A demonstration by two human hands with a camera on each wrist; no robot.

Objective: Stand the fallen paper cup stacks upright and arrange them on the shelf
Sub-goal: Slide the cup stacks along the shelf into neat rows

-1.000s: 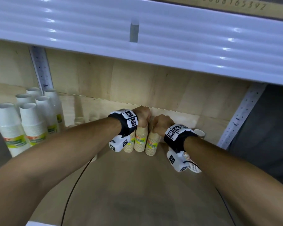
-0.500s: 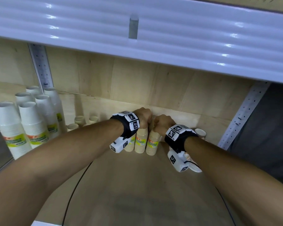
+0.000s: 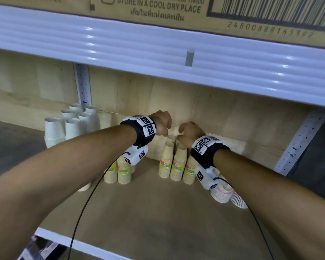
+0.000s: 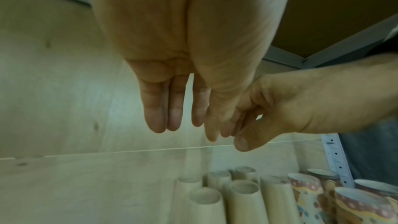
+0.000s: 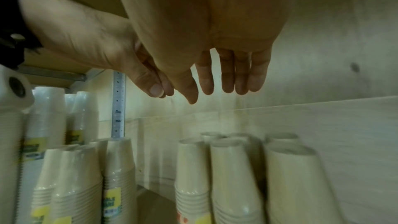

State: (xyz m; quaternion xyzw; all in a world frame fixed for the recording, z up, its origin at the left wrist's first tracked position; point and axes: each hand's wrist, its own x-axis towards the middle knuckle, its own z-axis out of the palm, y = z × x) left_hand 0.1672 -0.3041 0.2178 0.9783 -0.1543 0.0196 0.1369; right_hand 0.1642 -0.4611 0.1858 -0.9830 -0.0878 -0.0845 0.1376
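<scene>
Three beige paper cup stacks stand upright, mouths down, at the back of the wooden shelf. My left hand and right hand hover close together just above their tops and hold nothing. The left wrist view has my left hand with fingers straight and hanging down over the beige cup stacks. My right hand likewise hangs with straight fingers above the beige stacks. Two more beige stacks stand to the left, partly hidden by my left wrist.
White cup stacks stand upright at the far left by a metal upright. Patterned cup stacks sit at the right under my right wrist. A white upper shelf edge with a cardboard box hangs overhead.
Both hands have let go of the tops of the beige stacks and risen slightly above them. The stacks stay upright.
</scene>
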